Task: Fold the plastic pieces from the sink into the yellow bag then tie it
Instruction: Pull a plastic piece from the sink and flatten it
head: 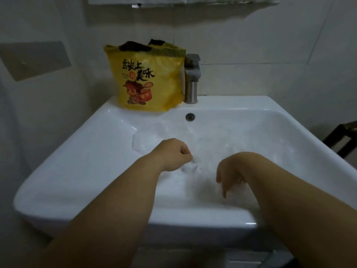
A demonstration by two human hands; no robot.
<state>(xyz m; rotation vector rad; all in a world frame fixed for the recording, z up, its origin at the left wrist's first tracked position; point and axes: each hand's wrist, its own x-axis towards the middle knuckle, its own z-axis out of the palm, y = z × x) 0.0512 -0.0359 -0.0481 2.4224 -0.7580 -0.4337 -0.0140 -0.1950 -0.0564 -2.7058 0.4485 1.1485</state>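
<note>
Here's what we've got: the white sink (pixel 77 171) has wide flat rims on the left and near sides, and the basin is roomy. The yellow bag (pixel 146 80) stands upright on the far rim, just left of the steel faucet (pixel 191 80), top open with something dark poking out. Pale tiled wall (pixel 251 55) behind, dim light. The clear plastic pieces (pixel 146 140) lie crumpled in the basin. Our left hand (pixel 173 153) is fisted, pinching a bit of that plastic. Our right hand (pixel 227 175) droops over the basin, fingers loose, gripping nothing we can see.
</note>
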